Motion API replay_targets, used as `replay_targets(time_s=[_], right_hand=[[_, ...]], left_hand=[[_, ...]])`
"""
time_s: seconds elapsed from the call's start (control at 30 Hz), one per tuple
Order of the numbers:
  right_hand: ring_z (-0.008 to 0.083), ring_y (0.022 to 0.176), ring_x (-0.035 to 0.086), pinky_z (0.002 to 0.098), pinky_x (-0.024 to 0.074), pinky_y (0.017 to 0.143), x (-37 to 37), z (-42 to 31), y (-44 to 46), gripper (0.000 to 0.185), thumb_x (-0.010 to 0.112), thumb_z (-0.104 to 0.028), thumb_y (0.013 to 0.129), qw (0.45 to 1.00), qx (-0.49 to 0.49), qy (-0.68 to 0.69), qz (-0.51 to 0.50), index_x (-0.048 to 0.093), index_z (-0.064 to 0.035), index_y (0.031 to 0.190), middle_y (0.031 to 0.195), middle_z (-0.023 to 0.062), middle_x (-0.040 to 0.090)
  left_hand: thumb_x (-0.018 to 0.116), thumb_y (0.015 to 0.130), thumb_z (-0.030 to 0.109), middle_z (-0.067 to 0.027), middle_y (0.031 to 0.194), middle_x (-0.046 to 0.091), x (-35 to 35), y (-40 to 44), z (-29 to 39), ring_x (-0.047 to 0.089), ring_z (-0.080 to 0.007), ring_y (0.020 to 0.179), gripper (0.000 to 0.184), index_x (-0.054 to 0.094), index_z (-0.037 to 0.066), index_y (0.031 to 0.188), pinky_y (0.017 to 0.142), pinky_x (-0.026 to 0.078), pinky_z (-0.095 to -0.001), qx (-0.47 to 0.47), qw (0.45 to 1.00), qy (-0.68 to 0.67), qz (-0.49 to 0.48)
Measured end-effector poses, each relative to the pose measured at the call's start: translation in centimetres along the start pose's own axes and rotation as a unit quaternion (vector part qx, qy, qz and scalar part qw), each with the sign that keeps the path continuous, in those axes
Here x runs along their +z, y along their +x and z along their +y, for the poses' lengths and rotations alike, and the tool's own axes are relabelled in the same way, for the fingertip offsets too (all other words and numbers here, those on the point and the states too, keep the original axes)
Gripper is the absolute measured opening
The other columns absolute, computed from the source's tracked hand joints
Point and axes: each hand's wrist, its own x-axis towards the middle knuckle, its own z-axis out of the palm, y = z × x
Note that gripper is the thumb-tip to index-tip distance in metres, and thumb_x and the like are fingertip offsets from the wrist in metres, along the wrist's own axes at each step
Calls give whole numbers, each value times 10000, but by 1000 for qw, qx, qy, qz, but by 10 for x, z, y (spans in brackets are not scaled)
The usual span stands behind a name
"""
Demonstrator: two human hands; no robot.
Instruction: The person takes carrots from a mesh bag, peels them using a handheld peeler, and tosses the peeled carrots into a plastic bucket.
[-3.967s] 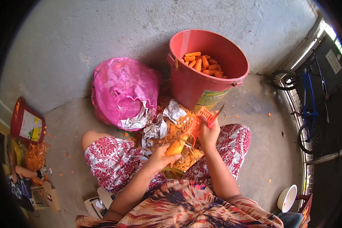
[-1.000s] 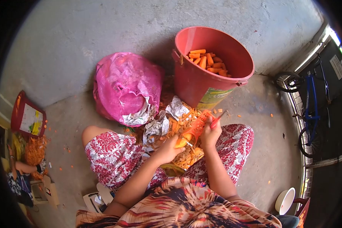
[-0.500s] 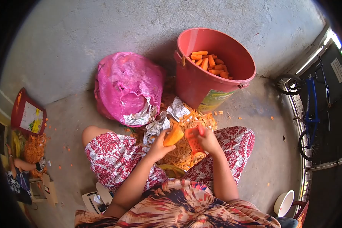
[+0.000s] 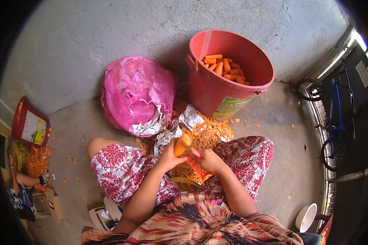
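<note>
A thick orange carrot (image 4: pixel 182 145) is gripped in my left hand (image 4: pixel 170 157), its upper end pointing up and right. My right hand (image 4: pixel 210 161) is closed around a red-handled knife (image 4: pixel 196 153) and an orange perforated peeler (image 4: pixel 199 168). The knife's blade reaches to the carrot's lower right side. Below both hands, a heap of orange peelings (image 4: pixel 206 136) lies between my legs with crumpled paper (image 4: pixel 190 117) at its back left.
A large red bucket (image 4: pixel 229 96) holding several peeled carrots stands behind the peelings, beside a pink mesh sack (image 4: pixel 139 92). Another person's arm (image 4: pixel 27 180) shows at far left, near a smaller red bucket (image 4: pixel 33 126). A blue bicycle (image 4: pixel 335 118) and white bowl (image 4: pixel 306 217) are at right.
My right hand has moved down and toward my left hand. The knife blade now meets the carrot, and the peeler hangs lower, tilted. Earlier, the peeler was against the carrot.
</note>
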Motion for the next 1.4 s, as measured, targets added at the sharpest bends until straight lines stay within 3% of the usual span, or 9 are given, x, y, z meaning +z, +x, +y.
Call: replay_targets(time_s=[0.1,0.3,1.03,1.3,1.4], right_hand=[[351,751,540,385,425,670,5,-5,-1,196,492,-94,668,1000,5,16,2,526,-20,846,770,204,559],[353,763,540,388,425,679,7,-10,0,215,489,-96,677,999,48,-1,4,523,-33,879,783,203,563],[345,748,542,381,424,666,12,3,4,180,499,-102,682,995,70,54,-48,517,-16,839,754,198,563],[383,770,516,406,414,680,26,13,8,210,468,-191,718,995,83,23,-43,517,-11,814,779,229,547],[386,778,514,412,413,689,30,21,11,222,451,-205,726,996,69,18,-53,523,-12,813,788,233,546]], left_hand=[[692,589,164,-148,849,583,6,0,-10,577,-278,801,476,472,12,983,732,438,-357,20,1000,3,4],[675,592,201,-191,755,578,2,4,-4,560,-343,743,398,510,7,897,655,449,-390,-59,983,158,70],[662,556,139,-196,730,571,-2,4,-9,557,-344,723,371,514,20,875,619,445,-395,-74,982,170,43],[663,549,150,-182,734,576,-6,7,-12,556,-342,715,367,531,37,872,615,444,-384,-70,974,216,11],[657,550,151,-169,735,578,-5,6,-26,555,-335,719,346,531,45,853,618,439,-387,-50,989,133,-31]])
